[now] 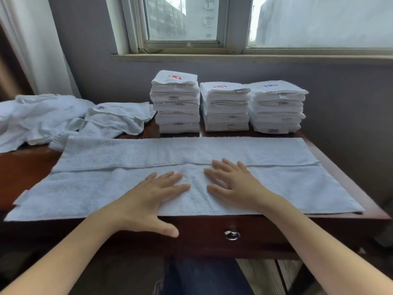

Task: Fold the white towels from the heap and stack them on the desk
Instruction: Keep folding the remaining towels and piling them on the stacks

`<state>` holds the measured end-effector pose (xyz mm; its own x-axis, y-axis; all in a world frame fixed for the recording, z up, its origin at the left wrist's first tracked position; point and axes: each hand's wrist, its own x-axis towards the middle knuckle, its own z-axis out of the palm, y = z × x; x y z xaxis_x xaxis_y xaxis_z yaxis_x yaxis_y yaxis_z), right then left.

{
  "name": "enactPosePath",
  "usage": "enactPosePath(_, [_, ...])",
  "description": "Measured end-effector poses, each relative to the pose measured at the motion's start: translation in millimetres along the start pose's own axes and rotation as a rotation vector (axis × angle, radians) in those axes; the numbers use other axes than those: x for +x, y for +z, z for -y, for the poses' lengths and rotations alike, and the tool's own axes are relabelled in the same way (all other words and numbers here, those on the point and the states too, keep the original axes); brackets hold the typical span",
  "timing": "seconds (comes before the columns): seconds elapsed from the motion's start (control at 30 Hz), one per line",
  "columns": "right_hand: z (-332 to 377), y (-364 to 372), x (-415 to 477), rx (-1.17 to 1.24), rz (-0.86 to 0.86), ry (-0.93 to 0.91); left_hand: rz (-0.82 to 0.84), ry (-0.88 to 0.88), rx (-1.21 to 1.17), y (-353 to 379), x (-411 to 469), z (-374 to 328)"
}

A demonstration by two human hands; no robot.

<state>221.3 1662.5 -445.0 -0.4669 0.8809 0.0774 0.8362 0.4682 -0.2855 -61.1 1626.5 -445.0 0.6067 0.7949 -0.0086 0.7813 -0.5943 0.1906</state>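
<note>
A long white towel lies spread across the front of the dark wooden desk, folded lengthwise with an edge running along its middle. My left hand rests flat on the towel near its front edge, fingers straight, thumb hanging over the desk's front. My right hand lies flat on the towel just right of it, fingers spread. A heap of unfolded white towels sits at the back left. Three stacks of folded towels stand at the back: left stack, middle stack, right stack.
The desk has a front drawer with a metal ring pull. A grey wall and a window sill rise behind the stacks. A white curtain hangs at the left. My legs show below the desk.
</note>
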Motion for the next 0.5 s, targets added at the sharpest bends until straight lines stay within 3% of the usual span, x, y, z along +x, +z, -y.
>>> enactPosePath(0.23, [5.1, -12.9, -39.7, 0.104, 0.081, -0.139, -0.149, -0.052, -0.254, -17.3, -3.8, -12.1])
enactPosePath(0.37, [6.5, -18.6, -48.1, 0.195, -0.044, -0.095, -0.301, -0.146, -0.334, -27.8, 5.0, -18.1])
enactPosePath(0.5, [-1.9, -32.3, -57.2, 0.102, -0.169, 0.016, -0.417, -0.248, -0.206, -31.8, 19.0, -17.7])
